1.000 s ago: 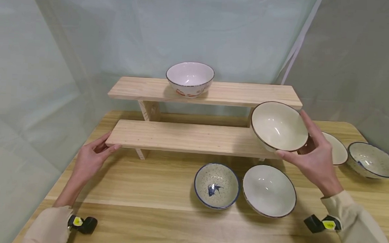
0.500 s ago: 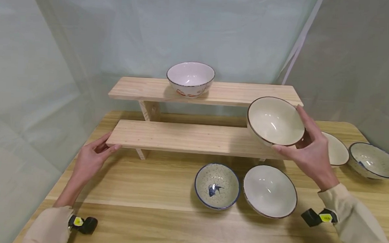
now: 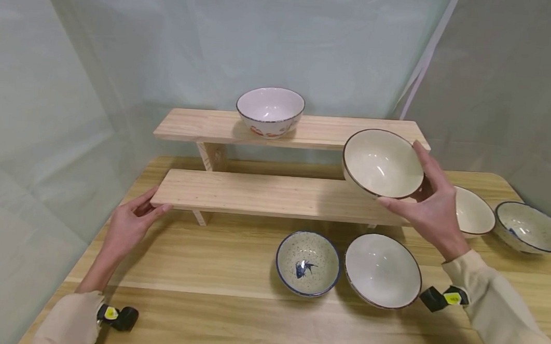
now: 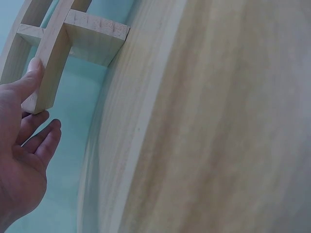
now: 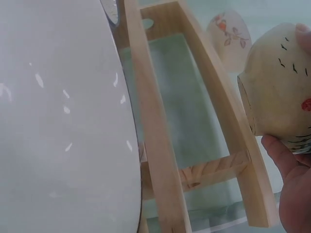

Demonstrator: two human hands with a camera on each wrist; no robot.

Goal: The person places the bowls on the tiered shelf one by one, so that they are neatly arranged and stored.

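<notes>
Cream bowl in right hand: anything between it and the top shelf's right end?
Nothing visible. In the head view the cream bowl, held by the right hand, overlaps the top shelf; the flowered bowl stands nearer mid-shelf, leftward.

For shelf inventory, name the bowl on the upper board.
The white, orange-patterned bowl; the others rest on the tabletop, except the cream one in the right hand.

the cream bowl has a brown rim and, outside, black bird-like strokes and a red spot. the two-tier stand is pale wood; the sprigged bowl on its upper board is white with orange-red motifs. at the yellow-brown table's right edge, a speckled bowl is rimmed in blue.
</notes>
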